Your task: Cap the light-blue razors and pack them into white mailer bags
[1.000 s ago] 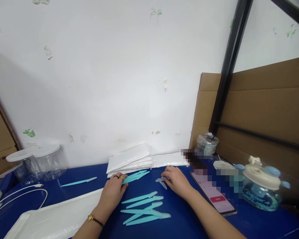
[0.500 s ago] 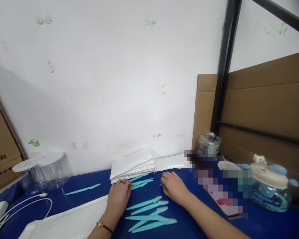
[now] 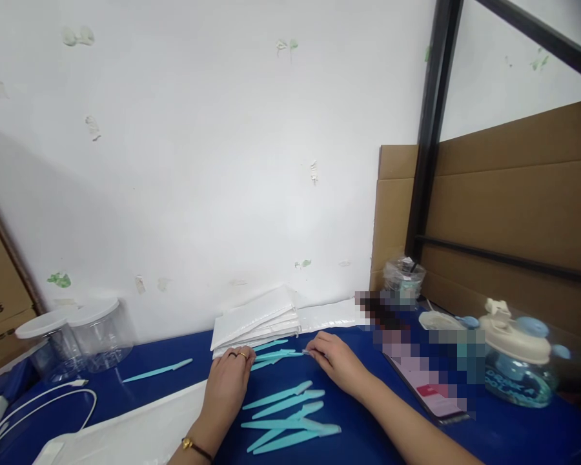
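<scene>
Several teal eyebrow razors lie on the blue tabletop (image 3: 174, 349). Fingers curled, my left hand (image 3: 230, 374) is closed at the handle ends of a small group of razors (image 3: 274, 355), appearing to grip one; its fingertips are partly hidden. My right hand (image 3: 334, 358) pinches the clear tip end of a razor (image 3: 295, 353) that points toward it from the group. Closer to me, a loose fan of razors (image 3: 290, 423) rests between my forearms. Another single razor (image 3: 157, 370) lies apart, left of my left hand.
White padded packets (image 3: 254, 320) are stacked by the wall. A white tray-like panel (image 3: 130, 426) and a white cable (image 3: 94, 400) lie left, with clear lidded jars (image 3: 99, 336) behind. On the right are a phone (image 3: 430, 387), a drink bottle (image 3: 518, 361) and a bagged container (image 3: 403, 282).
My right hand has moved left toward the razor group, and its fingertips now meet a razor's tip. That razor sticks out farther right. The view has shifted slightly.
</scene>
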Demonstrator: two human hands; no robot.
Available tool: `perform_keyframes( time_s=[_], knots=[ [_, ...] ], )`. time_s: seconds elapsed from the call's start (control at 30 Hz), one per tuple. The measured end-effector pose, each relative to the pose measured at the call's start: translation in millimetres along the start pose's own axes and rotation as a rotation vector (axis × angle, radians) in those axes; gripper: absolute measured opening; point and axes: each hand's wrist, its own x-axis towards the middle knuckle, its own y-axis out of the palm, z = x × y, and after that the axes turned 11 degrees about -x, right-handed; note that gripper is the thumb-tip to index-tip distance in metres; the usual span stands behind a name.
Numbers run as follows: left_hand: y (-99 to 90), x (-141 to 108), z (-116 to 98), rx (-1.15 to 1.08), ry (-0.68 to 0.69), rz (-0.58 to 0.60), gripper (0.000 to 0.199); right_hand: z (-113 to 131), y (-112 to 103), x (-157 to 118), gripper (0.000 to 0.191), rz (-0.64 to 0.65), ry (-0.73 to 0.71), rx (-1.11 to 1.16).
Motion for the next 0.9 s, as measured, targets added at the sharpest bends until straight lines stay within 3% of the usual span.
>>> perform_keyframes(
  time_s=[0.37,0.47,0.57,0.63,0.73,0.9],
  knots=[
    [0.2,-2.6,-6.7,-0.113,0.093,0.045,0.028,8.8,2.3,-1.0,0.020,0.051,-0.085,0.052],
    [-2.2,-6.0,-8.9,-0.175,0.109,0.133,0.025,6.2,-6.3,-1.9,0.020,0.095,-0.103,0.086],
    [-4.7,-7.6,-6.6,-0.181,0.087,0.176,0.015,-5.4,-19.5,-3.2,0.021,0.043,-0.018,0.111],
    [-4.8,-6.8,-2.7,-0.148,0.067,0.153,0.012,-14.2,-26.7,-5.3,0.021,0.017,0.067,0.080],
    [-1.9,-4.0,4.2,-0.093,0.045,0.129,0.017,-20.9,-30.0,-9.9,0.016,0.086,0.131,-0.033],
    [3.4,0.4,7.9,-0.034,0.056,0.166,0.016,-13.8,-15.8,-13.5,0.006,0.201,0.105,-0.236]
  ],
)
